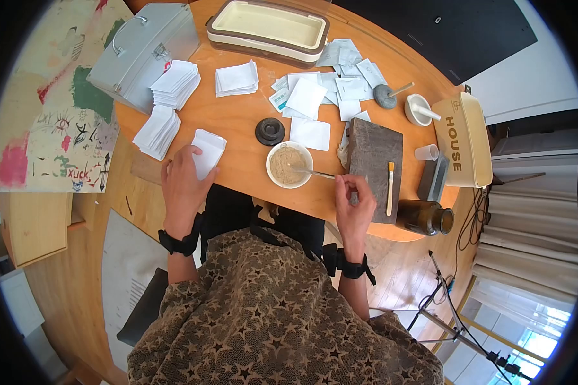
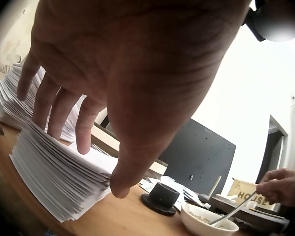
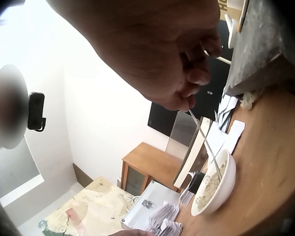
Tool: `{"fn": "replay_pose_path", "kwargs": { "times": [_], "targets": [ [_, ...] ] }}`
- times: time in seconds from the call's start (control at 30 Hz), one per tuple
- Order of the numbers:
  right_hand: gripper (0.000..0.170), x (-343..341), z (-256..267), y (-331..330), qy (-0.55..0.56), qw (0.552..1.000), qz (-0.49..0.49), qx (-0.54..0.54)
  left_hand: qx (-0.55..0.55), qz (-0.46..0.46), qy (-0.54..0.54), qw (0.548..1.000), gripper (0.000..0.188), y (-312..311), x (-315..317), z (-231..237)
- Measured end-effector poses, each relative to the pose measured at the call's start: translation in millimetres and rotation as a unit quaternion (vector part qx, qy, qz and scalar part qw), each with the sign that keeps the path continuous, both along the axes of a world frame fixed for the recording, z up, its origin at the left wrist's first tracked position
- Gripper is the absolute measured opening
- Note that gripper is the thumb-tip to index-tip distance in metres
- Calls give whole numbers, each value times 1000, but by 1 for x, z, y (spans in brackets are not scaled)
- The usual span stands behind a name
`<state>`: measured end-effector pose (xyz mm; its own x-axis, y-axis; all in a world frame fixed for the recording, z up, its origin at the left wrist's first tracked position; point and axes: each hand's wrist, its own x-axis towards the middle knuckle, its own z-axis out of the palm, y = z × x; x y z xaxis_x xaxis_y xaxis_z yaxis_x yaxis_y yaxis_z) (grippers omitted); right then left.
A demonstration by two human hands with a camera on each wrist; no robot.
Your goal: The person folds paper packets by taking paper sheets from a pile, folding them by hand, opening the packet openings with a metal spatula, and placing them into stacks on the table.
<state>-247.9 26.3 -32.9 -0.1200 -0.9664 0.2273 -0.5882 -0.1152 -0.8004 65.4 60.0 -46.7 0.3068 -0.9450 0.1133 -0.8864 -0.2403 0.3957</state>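
Observation:
My left hand [image 1: 181, 183] lies over a thick stack of white paper slips [image 2: 64, 172]. Its fingers reach down onto the top of the stack, fairly straight, while the thumb touches one corner. In my right hand [image 1: 356, 208] the thumb and fingertips pinch the end of a thin metal spoon [image 1: 316, 172]. The spoon slants down into a white bowl [image 1: 289, 185] of beige powder [image 1: 285, 164], and its tip is hidden in the powder. A round black stand [image 1: 270, 131] is just behind the bowl.
More paper stacks [image 1: 157, 133] stand at the left beside a silver case [image 1: 141, 58]. Packets [image 1: 307, 97] lie scattered behind the bowl. To the right are a dark stone slab [image 1: 372, 154] with a brush [image 1: 390, 189], a brown jar [image 1: 424, 217], a mortar [image 1: 419, 110] and a HOUSE bin [image 1: 465, 141].

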Motion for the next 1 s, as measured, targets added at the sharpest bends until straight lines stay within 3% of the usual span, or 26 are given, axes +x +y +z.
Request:
{"fn": "replay_pose_path", "kwargs": {
  "times": [0.67,0.77,0.93,1.0],
  "targets": [
    [12,-2,2,0,-4,1000,-8,-2,-19,-19,7,1000,54,-13,2,13],
    [12,-2,3,0,-2,1000,-8,-1,-1,-25,-4,1000,52,-23,0,20],
    [13,-3,5,1,-23,1000,-11,11,-92,-94,-87,987,49,-60,9,20],
    [13,-3,6,2,-26,999,-13,14,-81,-107,-78,988,48,-84,14,20]
  ]
}}
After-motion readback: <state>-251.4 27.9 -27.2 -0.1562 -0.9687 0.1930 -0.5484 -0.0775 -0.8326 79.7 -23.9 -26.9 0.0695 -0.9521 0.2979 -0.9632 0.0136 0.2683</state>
